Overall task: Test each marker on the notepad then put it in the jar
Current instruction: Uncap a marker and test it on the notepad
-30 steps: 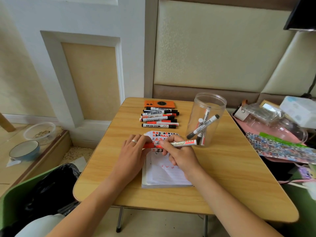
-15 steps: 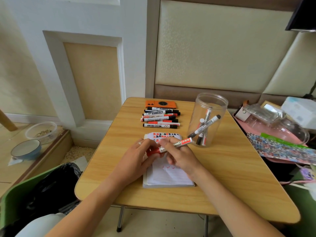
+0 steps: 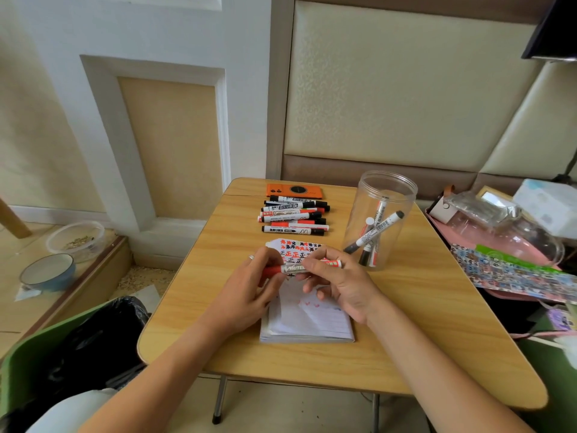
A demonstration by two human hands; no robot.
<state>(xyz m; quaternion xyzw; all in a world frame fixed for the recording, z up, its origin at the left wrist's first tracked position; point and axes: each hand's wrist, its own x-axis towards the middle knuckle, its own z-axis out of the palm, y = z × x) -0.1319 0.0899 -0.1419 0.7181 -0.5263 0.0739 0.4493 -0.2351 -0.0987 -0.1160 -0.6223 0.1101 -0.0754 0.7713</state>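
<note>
**Much of the desk scene lies out of sight**

Both hands cover the middle of the notepad (image 3: 312,317), hiding part of the red and black marks on its curled top page. The left hand (image 3: 249,289) conceals one end of the red marker (image 3: 299,267); the right hand (image 3: 340,276) masks part of its barrel, so the printed label reads only in part. Labels on the row of markers (image 3: 293,215) are too small to read. The markers in the jar (image 3: 379,220) overlap, their number unclear. The clutter at right (image 3: 512,232) and a dark object at top right (image 3: 552,29) are cut by the frame's edge
</note>
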